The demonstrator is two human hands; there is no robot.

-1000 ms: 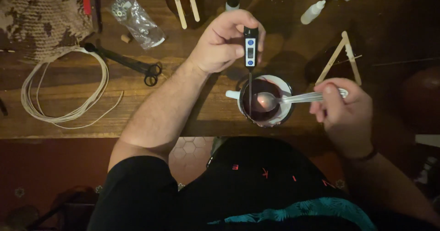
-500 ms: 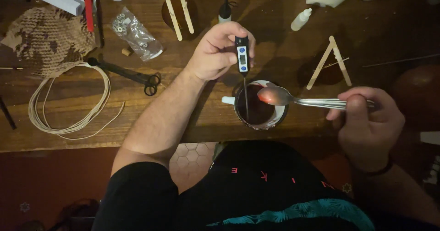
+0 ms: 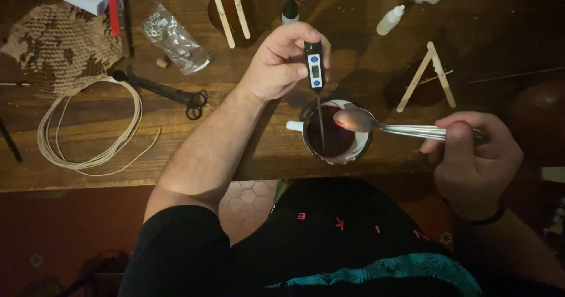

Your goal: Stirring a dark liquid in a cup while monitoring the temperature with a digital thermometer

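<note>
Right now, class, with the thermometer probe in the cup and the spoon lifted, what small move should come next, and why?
Probably lower the spoon back into the dark red liquid and stir. The right hand holds its wet bowl over the enamel cup's rim, while the left hand keeps the digital thermometer dipped, so stirring should even the reading.

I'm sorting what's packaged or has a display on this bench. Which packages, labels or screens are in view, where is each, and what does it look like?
Thermometer screen: small pale rectangle on the black probe thermometer in the left hand, above the cup.
Clear plastic bag: crinkled, holding small metal parts, upper left of the table.
White dropper bottle: small, lying tilted, upper right.
Dark dropper bottle: upright, pale lower part, top centre.
</note>
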